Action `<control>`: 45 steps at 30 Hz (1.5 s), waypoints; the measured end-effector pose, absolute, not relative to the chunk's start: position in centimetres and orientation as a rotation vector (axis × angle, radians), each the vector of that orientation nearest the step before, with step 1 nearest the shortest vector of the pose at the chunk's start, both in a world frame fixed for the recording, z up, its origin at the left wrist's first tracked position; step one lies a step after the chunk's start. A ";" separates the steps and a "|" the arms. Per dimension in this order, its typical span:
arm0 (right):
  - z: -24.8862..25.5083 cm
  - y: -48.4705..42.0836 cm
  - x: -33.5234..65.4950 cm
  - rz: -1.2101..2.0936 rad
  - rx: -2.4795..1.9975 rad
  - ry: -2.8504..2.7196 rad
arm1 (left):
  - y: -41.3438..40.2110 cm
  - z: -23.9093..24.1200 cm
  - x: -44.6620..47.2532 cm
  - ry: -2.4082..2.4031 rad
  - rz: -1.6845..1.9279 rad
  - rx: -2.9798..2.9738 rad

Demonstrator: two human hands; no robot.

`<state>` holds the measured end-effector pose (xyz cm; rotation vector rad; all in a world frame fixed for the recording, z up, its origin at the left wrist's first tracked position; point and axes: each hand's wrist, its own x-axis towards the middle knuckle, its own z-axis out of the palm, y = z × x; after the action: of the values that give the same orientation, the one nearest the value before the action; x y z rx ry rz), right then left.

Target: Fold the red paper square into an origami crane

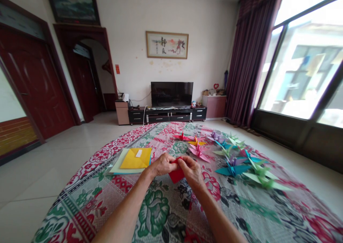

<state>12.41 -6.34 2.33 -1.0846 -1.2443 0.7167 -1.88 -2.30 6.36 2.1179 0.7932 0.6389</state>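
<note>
Pinching the red paper [177, 176] together, the left hand [163, 164] and right hand [191, 170] meet over the flowered tablecloth [128, 214], its lower corner showing below their fingers. From where I stand, an uneven tug by either thumb could crease it crooked, or a hard pull tear it. Fingers are curled tight on both hands, knuckles up, and the forearms slant inward, between the yellow-topped paper stack [135, 159] and the paper birds [232, 169].
</note>
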 end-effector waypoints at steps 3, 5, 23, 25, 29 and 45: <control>2.0 -6.0 12.4 0.728 -1.069 -1.235 | -2.3 6.3 -1.9 0.807 0.623 2.111; 2.1 -6.0 12.4 0.743 -1.064 -1.234 | -2.3 6.3 -1.9 0.813 0.611 2.103; 3.3 -6.9 13.2 0.919 -1.183 -1.051 | -1.3 3.6 -1.4 0.885 0.673 1.541; 3.4 -7.1 13.4 1.126 -1.151 -0.985 | -0.9 3.2 -1.5 0.979 0.752 1.420; 3.2 -7.4 13.5 1.306 -1.093 -1.042 | -0.5 3.6 -1.8 1.084 0.833 1.230; 1.5 -6.1 13.2 1.274 -1.100 -1.045 | -1.1 3.9 -1.5 0.996 0.830 1.362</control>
<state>13.16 -6.08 1.47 -1.0999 -1.0455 1.2741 -1.52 -1.07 3.87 1.3620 0.9959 0.8300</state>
